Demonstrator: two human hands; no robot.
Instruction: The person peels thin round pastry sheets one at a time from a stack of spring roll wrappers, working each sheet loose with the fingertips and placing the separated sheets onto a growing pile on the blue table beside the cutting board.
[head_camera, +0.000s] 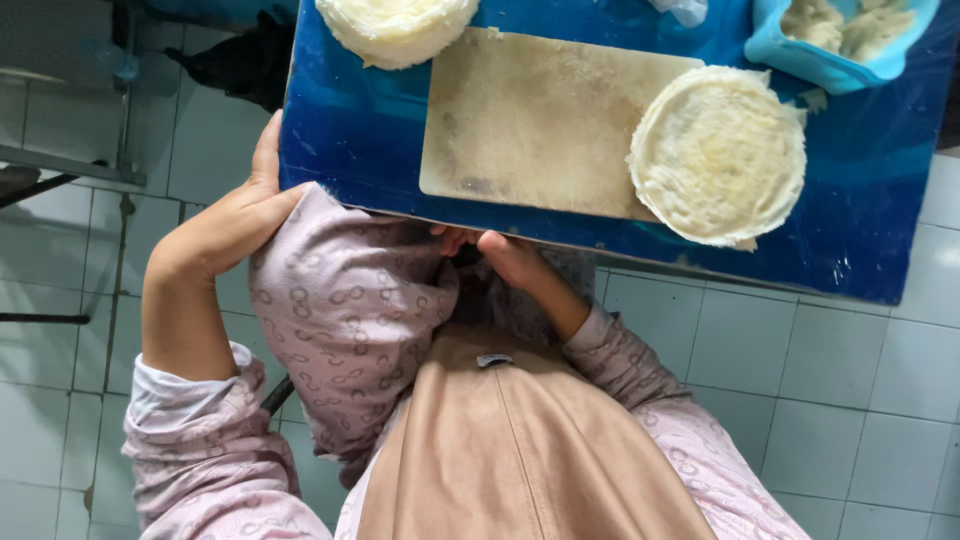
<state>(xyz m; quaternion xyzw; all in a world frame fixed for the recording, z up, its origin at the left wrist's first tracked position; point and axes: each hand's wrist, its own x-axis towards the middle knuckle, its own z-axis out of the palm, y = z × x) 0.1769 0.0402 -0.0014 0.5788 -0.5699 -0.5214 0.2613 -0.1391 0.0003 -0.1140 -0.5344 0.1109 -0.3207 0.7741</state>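
Observation:
My left hand grips a fold of pink patterned cloth right at the near left corner of the blue table. My right hand is curled into the same cloth just below the table's near edge; its fingertips are partly hidden in the folds. A tan apron covers my front below the cloth. On the table a beige board lies flat, and a round stack of thin pale dough sheets overlaps the board's right end.
A second round stack of pale sheets sits at the table's far edge, left of the board. A light blue tub with lumps of dough stands at the far right. White floor tiles surround the table.

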